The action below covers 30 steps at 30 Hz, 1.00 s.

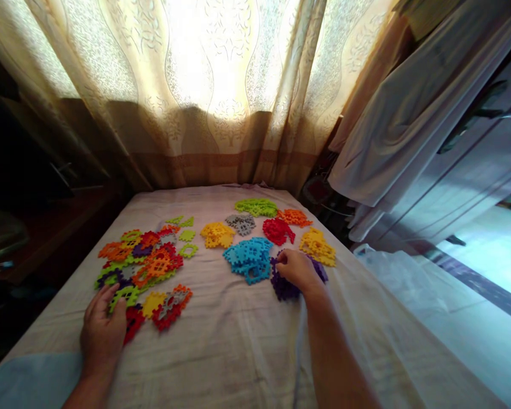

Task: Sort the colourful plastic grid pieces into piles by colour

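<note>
Patterned curtain [234, 133] fills the back, backlit; worktop [221, 358] with creased pale cloth runs up close to it. Right side: pale cloths [387, 130] hang in front of a light door [447, 182], clear plastic [392, 270] lower down beside the worktop. Left side: dark furniture [29, 238], details too dim. Mixed heap [147, 261] of interlocking toothed plastic pieces, several colours, on the left of the worktop. Left hand [104, 324] at its near edge, covering part of it; fingers loosely spread, partly open, touching a light green piece [126, 295], grip on it unclear. Right hand [298, 270] over the purple pile [283, 287], blocking its middle; fingers curled in, thumb near forefinger, cannot tell if a piece is pinched. Blue pile [249, 255] just left of purple. Lime pile [255, 207] farthest back, right yellow pile [317, 244] beyond the purple one, left yellow pile [216, 234] beyond and left of blue. Red pile [277, 231] between blue and right yellow, orange pile [294, 217] behind red, grey pile [241, 223] near left yellow. Smallest: loose lime pieces [187, 235] between mixed heap and left yellow.
</note>
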{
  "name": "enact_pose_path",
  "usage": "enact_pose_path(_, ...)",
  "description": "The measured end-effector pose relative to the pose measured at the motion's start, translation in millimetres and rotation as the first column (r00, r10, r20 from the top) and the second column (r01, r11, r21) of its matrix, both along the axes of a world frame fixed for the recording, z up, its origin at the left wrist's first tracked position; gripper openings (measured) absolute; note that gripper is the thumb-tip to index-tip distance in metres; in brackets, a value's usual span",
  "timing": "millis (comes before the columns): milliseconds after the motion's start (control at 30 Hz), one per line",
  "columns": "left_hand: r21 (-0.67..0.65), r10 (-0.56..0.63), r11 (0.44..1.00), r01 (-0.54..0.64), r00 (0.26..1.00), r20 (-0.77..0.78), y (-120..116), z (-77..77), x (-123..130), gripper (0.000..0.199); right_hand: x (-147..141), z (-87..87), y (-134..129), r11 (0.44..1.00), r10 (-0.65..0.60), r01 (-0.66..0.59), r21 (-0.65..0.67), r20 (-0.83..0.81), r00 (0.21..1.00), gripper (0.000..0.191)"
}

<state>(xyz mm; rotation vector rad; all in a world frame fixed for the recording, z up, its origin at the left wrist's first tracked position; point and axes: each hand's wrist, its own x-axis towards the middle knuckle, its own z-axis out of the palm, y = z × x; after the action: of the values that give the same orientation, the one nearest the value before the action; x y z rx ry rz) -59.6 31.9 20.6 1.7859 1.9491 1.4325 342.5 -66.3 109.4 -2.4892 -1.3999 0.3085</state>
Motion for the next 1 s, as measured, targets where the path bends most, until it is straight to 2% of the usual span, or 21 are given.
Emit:
enact_pose_path(233,-0.019,-0.012,1.000,0.012,1.000,-0.004,-0.1,-0.8,-1.1,0.034,1.0,-5.0,-0.8,1.000,-0.020,0.020,-0.001,0.061,0.998,0.017)
enact_pose_path(433,-0.013,-0.024,1.000,0.024,1.000,0.017,0.0,-2.8,-1.3,0.041,-0.5,5.9,-5.5,0.999,-0.054,0.053,0.011,0.069,0.996,0.022)
enact_pose_path(533,-0.002,-0.023,1.000,0.023,0.999,0.040,0.6,-6.6,-2.4,0.043,-7.0,12.4,-5.0,0.999,-0.031,0.030,0.020,0.066,0.997,0.024)
enact_pose_path(667,0.022,-0.045,0.999,0.043,0.996,0.082,1.7,-11.9,-3.5,0.041,-27.0,15.3,0.1,0.996,0.043,-0.048,0.077,0.073,0.996,0.023)
enact_pose_path(767,0.046,-0.038,0.998,0.033,0.993,0.110,2.8,-15.0,-3.9,0.039,-52.9,10.3,7.4,0.981,0.124,-0.132,0.145,0.059,0.990,0.023)
enact_pose_path(1000,0.074,-0.040,0.997,0.030,0.990,0.136,3.0,-20.3,-5.6,0.036,-123.5,-6.0,41.7,0.881,0.452,-0.452,0.139,0.039,0.891,0.021)
